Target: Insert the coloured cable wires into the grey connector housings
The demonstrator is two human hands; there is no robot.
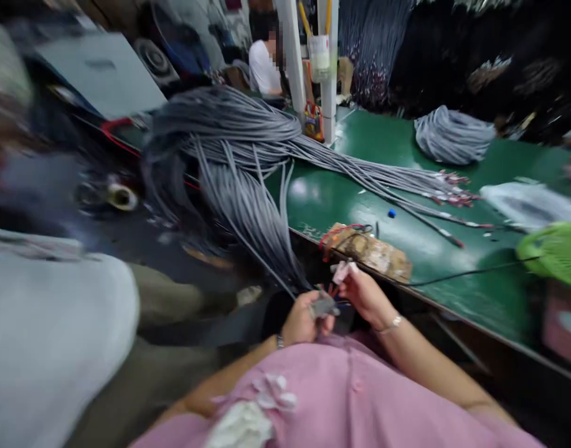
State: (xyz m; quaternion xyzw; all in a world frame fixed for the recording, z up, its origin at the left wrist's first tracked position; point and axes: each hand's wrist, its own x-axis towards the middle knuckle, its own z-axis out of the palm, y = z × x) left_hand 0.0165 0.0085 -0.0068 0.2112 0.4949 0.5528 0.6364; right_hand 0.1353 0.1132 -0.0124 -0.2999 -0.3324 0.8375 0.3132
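Close in front of my body, my left hand (301, 320) is closed round the end of a grey cable, with a small grey piece (325, 306) at its fingertips. Thin coloured wires (332, 289) stick up from there. My right hand (362, 291) pinches a small pinkish-white piece (342, 272) beside those wires; blur hides what kind it is. Many grey cables (248, 193) hang over the bench edge and run down towards my left hand. Just past my right hand, a brown taped block (376, 252) with red and black leads lies at the bench edge.
The green bench (313, 193) carries grey cable ends (446, 186), a coiled cable bundle (453, 134), a clear plastic bag (530, 202) and a blue cap (391, 213). A green basket (558, 252) stands at right. A person in white (56, 336) is close on my left; another person (265, 65) sits behind.
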